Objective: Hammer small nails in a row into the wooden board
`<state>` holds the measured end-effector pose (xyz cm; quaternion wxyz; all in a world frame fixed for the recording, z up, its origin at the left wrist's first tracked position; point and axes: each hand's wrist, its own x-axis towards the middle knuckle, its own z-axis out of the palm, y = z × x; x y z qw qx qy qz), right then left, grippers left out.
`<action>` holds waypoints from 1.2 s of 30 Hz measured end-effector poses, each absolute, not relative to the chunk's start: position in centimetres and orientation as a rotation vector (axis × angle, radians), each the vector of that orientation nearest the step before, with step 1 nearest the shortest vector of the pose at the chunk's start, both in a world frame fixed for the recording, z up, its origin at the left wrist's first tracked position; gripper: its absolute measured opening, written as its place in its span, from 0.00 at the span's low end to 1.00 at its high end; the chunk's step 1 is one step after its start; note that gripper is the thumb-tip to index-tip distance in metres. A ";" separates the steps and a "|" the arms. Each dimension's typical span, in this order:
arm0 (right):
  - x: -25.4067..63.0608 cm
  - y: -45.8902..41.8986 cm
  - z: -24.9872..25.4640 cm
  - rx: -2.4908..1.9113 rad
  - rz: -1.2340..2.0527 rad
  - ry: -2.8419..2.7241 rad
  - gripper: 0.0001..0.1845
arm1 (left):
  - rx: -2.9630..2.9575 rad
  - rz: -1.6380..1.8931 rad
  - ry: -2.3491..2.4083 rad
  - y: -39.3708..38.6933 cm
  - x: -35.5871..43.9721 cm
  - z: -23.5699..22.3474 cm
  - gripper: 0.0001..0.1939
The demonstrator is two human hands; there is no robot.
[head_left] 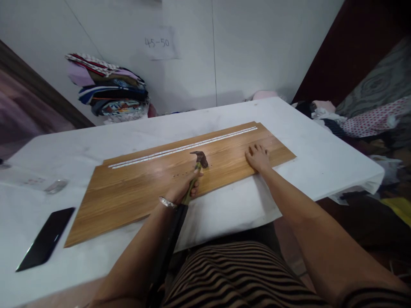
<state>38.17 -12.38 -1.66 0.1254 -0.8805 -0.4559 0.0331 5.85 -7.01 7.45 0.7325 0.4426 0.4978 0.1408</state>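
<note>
My left hand [184,186], with a silvery bracelet at the wrist, is wrapped round a claw hammer [202,159]. It grips the handle close beneath the rusty head, and the dark lower handle runs back along my forearm. Under the hammer lies a wood-grain board [128,192]. Across the board, my right hand [257,158] rests palm down with its fingers spread near the right end. A row of small dark specks, nails or holes, I cannot tell which, dots the board left of the hammer. Two thin white strips [186,147] run lengthwise near its far edge.
A white-covered table [321,149] carries the board. A dark phone-like slab [46,239] lies at the left, with a small clear packet [56,186] beyond it. Folded clothes [112,87] are stacked by the wall, under a paper marked 45-50 [160,42]. Fabric and bags crowd the right side.
</note>
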 end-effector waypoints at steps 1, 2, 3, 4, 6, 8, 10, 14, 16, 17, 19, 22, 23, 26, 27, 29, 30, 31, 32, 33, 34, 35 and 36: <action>38.2 -12.4 -1.7 -2.559 0.093 -1.334 0.30 | 0.976 0.309 1.101 -7.0 5.9 7.5 0.17; 38.3 -12.4 -1.8 -2.554 0.088 -1.339 0.30 | 0.978 0.311 1.109 -7.0 6.0 7.5 0.16; 38.4 -12.3 -1.9 -2.549 0.084 -1.342 0.30 | 0.978 0.309 1.116 -7.0 6.0 7.5 0.16; 38.4 -12.3 -2.0 -2.546 0.080 -1.342 0.29 | 0.977 0.308 1.121 -7.1 6.1 7.5 0.16; 38.5 -12.2 -2.1 -2.542 0.079 -1.337 0.29 | 0.975 0.298 1.116 -7.1 6.1 7.5 0.15; 38.5 -12.2 -2.1 -2.541 0.085 -1.329 0.29 | 0.979 0.292 1.098 -7.1 6.1 7.5 0.15; 38.4 -12.2 -2.0 -2.542 0.096 -1.318 0.28 | 0.983 0.298 1.080 -7.0 6.1 7.6 0.15; 38.6 -12.5 -1.4 -2.469 0.143 -1.277 0.25 | 0.977 0.346 1.052 -6.7 6.0 8.4 0.16; 38.9 -12.6 -0.8 -2.352 0.213 -1.208 0.21 | 0.969 0.387 1.027 -6.4 6.1 8.9 0.17; 39.0 -12.6 -0.3 -2.274 0.268 -1.141 0.19 | 0.961 0.413 1.013 -6.3 6.1 9.2 0.18; 38.8 -12.6 0.6 -2.127 0.365 -0.997 0.16 | 0.938 0.483 0.990 -5.9 6.4 9.7 0.19; 35.9 -12.9 2.0 -1.862 0.573 -0.805 0.14 | 0.896 0.593 0.978 -5.4 7.3 10.1 0.17; 34.2 -13.2 2.5 -1.708 0.713 -0.730 0.13 | 0.884 0.623 0.972 -5.3 7.7 10.1 0.16; 27.9 -14.5 3.4 -1.288 1.240 -0.809 0.17 | 0.891 0.689 0.914 -5.5 9.1 9.5 0.13; 25.9 -14.9 3.6 -1.178 1.387 -0.846 0.20 | 0.923 0.707 0.889 -5.8 9.7 9.1 0.13; 22.7 -15.6 3.9 -1.031 1.510 -0.865 0.23 | 1.029 0.745 0.851 -6.7 10.8 8.0 0.13; 21.7 -15.8 4.0 -0.997 1.504 -0.841 0.23 | 1.098 0.743 0.830 -7.2 11.4 7.4 0.14; 21.2 -15.9 4.1 -0.986 1.476 -0.822 0.24 | 1.167 0.718 0.807 -7.7 11.8 6.7 0.15; 20.9 -16.0 4.2 -0.989 1.438 -0.804 0.24 | 1.235 0.673 0.788 -8.1 12.2 6.1 0.16; 21.0 -16.0 4.3 -1.003 1.404 -0.790 0.24 | 1.297 0.626 0.763 -8.4 12.3 5.6 0.17; 21.3 -16.1 4.4 -1.021 1.380 -0.782 0.24 | 1.353 0.596 0.745 -8.4 12.1 5.2 0.17; 21.7 -16.2 4.5 -1.042 1.368 -0.778 0.24 | 1.418 0.592 0.743 -8.1 11.6 4.9 0.17; 22.2 -16.3 4.6 -1.065 1.370 -0.779 0.24 | 1.494 0.621 0.767 -7.6 10.7 4.8 0.16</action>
